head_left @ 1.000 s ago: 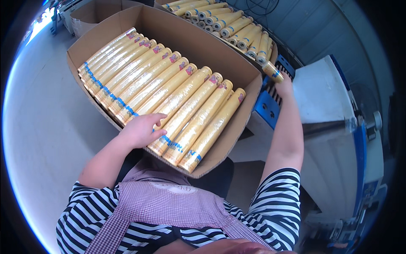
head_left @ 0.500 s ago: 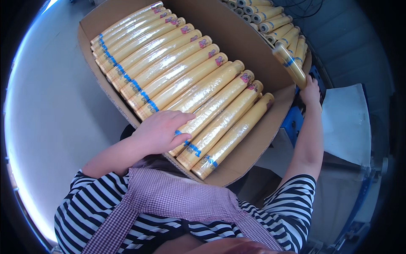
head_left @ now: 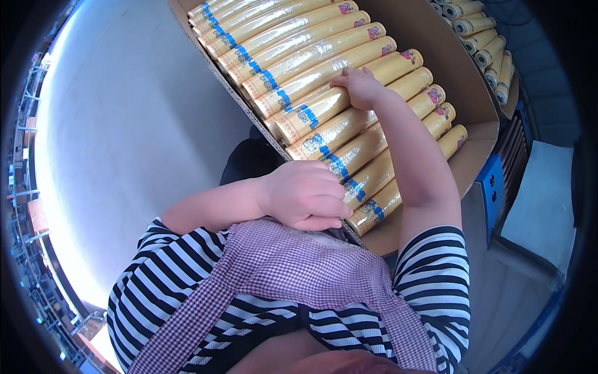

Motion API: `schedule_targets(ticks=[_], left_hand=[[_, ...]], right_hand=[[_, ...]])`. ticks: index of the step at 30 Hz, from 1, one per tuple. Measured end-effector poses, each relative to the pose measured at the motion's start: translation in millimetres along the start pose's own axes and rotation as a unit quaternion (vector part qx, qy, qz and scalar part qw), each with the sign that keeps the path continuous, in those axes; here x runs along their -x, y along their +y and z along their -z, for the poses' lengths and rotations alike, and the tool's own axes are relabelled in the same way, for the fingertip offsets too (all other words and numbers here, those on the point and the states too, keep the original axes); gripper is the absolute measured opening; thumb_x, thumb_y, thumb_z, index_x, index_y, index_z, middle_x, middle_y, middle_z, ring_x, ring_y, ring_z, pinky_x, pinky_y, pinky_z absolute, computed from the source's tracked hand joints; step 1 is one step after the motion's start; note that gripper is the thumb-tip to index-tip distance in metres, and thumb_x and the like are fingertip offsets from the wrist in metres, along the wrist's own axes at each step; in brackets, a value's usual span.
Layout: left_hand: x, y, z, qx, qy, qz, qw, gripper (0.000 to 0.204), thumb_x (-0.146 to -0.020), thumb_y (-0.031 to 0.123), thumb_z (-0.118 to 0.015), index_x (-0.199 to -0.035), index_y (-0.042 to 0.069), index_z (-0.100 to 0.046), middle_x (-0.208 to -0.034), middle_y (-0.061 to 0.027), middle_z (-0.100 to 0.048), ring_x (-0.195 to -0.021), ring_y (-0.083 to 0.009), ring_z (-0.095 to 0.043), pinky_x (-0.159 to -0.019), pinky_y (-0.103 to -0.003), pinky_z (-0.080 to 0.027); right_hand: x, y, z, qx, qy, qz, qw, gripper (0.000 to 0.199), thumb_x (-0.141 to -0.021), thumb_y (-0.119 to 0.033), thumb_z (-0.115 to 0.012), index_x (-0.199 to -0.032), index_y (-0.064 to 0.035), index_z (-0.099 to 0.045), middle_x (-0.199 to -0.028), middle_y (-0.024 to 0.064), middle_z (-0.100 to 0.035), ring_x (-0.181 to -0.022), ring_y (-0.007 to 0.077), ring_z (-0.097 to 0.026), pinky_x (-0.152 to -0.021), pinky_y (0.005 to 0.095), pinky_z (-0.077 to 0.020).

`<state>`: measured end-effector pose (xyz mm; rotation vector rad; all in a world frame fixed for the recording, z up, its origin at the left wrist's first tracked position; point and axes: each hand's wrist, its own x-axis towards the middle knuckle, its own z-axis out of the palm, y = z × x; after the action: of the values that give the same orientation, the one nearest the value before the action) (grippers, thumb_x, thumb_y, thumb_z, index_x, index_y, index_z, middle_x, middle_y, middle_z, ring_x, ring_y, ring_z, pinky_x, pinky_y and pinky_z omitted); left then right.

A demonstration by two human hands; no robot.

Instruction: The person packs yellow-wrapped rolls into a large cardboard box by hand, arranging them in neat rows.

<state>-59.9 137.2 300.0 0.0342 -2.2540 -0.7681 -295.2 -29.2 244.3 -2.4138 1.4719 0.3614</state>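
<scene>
A large cardboard box (head_left: pixel 468 144) in front of me holds a slanting row of yellow rolls (head_left: pixel 317 53) in shiny clear film, with blue printing near one end. My right hand (head_left: pixel 360 88) is closed from above round the middle of one yellow roll (head_left: pixel 311 118), which lies in the row, slightly higher than its neighbours. At the box's near edge, my left hand (head_left: pixel 308 194) is curled, knuckles up, beside the ends of the nearest rolls. Its palm side is hidden, so whatever it may hold does not show.
Behind the box at the right, more yellow rolls (head_left: pixel 492 56) are piled with their round ends showing. A blue panel (head_left: pixel 492 187) and a white sheet-like surface (head_left: pixel 539 206) stand at the right. Pale floor (head_left: pixel 124 124) stretches out at the left.
My right hand has brought a roll from the far right over into the row. My left hand has drawn back from on top of the rolls to the near edge and curled up.
</scene>
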Motion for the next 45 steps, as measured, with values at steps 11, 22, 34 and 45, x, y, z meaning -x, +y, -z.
schedule_targets(ticks=[11,22,34,45], left_hand=[[-14,-4,-9,-0.016,-0.027,0.041,0.999,0.025,-0.084,0.028,-0.078,-0.107,0.019,-0.072,-0.080,0.0020,-0.060,-0.073,-0.0184,-0.061,-0.066,-0.033,-0.045],[-35,0,-27,-0.161,-0.149,0.150,0.964,0.021,-0.093,0.034,-0.067,-0.103,0.016,-0.066,-0.088,-0.0006,-0.061,-0.083,-0.0203,-0.063,-0.078,-0.035,-0.048],[-65,8,-17,-0.154,-0.344,0.344,0.860,0.032,-0.088,0.029,-0.052,-0.099,0.009,-0.075,-0.099,-0.0130,-0.073,-0.098,-0.0348,-0.069,-0.084,-0.050,-0.056],[-68,3,-11,-0.101,-0.422,0.401,0.807,0.044,-0.091,0.039,-0.059,-0.129,0.019,-0.067,-0.120,-0.0129,-0.072,-0.114,-0.0327,-0.066,-0.097,-0.045,-0.051]], right_hand=[[0,-17,-16,0.019,0.016,-0.020,0.999,0.056,-0.084,0.004,-0.056,-0.133,-0.0219,-0.064,-0.130,0.0132,-0.058,-0.134,0.0348,-0.050,-0.124,0.0577,-0.0222],[-1,-29,-15,0.021,0.005,-0.035,0.999,0.046,-0.091,0.001,-0.051,-0.131,-0.0185,-0.063,-0.137,0.0157,-0.057,-0.139,0.0356,-0.047,-0.126,0.0549,-0.0217],[12,-52,-29,0.024,0.091,-0.174,0.980,0.053,-0.100,-0.012,-0.046,-0.154,-0.0161,-0.046,-0.153,0.0174,-0.049,-0.147,0.0349,-0.040,-0.118,0.0586,-0.0355],[207,36,13,-0.148,0.140,-0.238,0.950,0.071,-0.084,-0.010,-0.072,-0.151,-0.0071,-0.049,-0.138,0.0240,-0.063,-0.130,0.0353,-0.060,-0.111,0.0400,-0.0463]])
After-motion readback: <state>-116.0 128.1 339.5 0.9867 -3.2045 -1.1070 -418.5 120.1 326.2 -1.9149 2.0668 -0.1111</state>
